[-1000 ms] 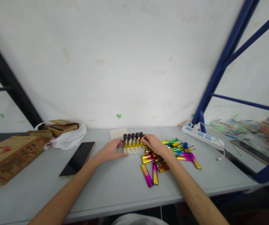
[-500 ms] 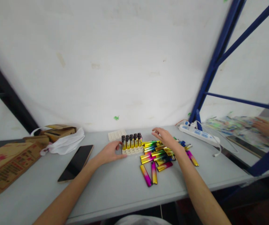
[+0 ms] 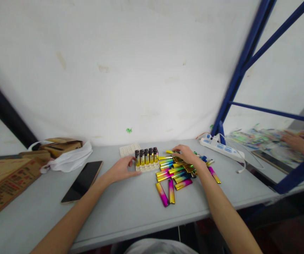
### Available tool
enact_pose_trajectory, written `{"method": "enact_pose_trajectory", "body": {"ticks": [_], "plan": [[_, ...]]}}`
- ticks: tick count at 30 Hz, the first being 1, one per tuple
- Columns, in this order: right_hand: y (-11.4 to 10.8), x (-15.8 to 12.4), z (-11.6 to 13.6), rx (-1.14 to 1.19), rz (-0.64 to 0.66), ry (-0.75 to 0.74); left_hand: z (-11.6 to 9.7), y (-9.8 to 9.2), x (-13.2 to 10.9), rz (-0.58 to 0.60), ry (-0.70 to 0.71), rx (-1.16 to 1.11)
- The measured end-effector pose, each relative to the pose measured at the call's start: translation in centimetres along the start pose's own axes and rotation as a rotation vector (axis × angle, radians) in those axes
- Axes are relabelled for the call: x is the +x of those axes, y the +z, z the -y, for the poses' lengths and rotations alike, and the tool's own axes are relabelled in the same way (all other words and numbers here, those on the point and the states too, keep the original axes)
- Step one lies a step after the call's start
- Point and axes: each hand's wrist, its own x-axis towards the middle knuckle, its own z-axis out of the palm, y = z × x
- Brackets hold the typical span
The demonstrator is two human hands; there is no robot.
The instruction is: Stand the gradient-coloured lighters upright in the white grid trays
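Note:
A small white rack (image 3: pixel 149 167) holds several upright gold lighters (image 3: pixel 146 159) with dark tops in its rear rows; its front cells show bare. My left hand (image 3: pixel 122 169) grips the rack's left end, thumb along the front edge, fingers at the side. To the right of the rack lies a loose pile of shiny lighters (image 3: pixel 179 173) in gold, magenta, green and blue. My right hand (image 3: pixel 187 155) is over the back of this pile, its fingers bent down and closed round a gold lighter (image 3: pixel 169 151), whose end sticks out to the left.
Another white rack (image 3: pixel 129 150) lies behind. To the left are a dark phone (image 3: pixel 83 181), a white plastic bag (image 3: pixel 71 160) and cardboard boxes (image 3: pixel 11 180). A power strip (image 3: pixel 222 150) and blue frame (image 3: pixel 236 77) stand right; beyond it, another person's hands (image 3: pixel 297 141).
My right hand has come down, and its fingers have closed on a lighter at the back of the pile. My left hand stays at the rack. The view has shifted slightly.

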Motion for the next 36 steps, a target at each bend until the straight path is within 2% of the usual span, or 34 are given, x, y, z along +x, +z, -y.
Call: {"method": "enact_pose_trajectory", "body": {"ticks": [3, 6, 9, 13, 15, 20, 25, 28, 32, 36], "plan": [[0.4, 0.3, -1.2, -0.085, -0.082, 0.081, -0.1, 0.0, 0.0, 0.004, 0.01, 0.005], [0.9, 0.6, -1.4, -0.109, -0.028, 0.075, -0.1, -0.1, 0.0, 0.01, 0.014, 0.017], [0.9, 0.7, -0.8, -0.084, 0.039, 0.033, -0.2, -0.1, 0.0, 0.008, 0.015, 0.009], [0.6, 0.4, 0.4, 0.0, -0.014, -0.047, -0.3, -0.2, -0.1, 0.013, -0.002, 0.006], [0.8, 0.3, 1.0, 0.031, 0.012, -0.088, -0.2, -0.1, -0.1, 0.016, -0.002, 0.008], [2.0, 0.6, 1.3, 0.016, 0.069, -0.053, -0.1, 0.0, -0.1, 0.009, 0.013, 0.003], [2.1, 0.4, 1.2, 0.041, -0.004, -0.022, -0.1, -0.1, -0.1, 0.015, 0.011, -0.003], [1.4, 0.3, 1.7, 0.185, -0.102, -0.014, 0.0, 0.0, -0.1, 0.016, 0.011, 0.006], [0.8, 0.9, 3.2, 0.524, -0.292, 0.082, 0.2, 0.2, 0.0, 0.011, 0.013, 0.007], [1.1, 1.6, 5.5, 0.914, -0.311, 0.215, 0.3, 0.4, 0.0, -0.008, 0.013, 0.001]]}}
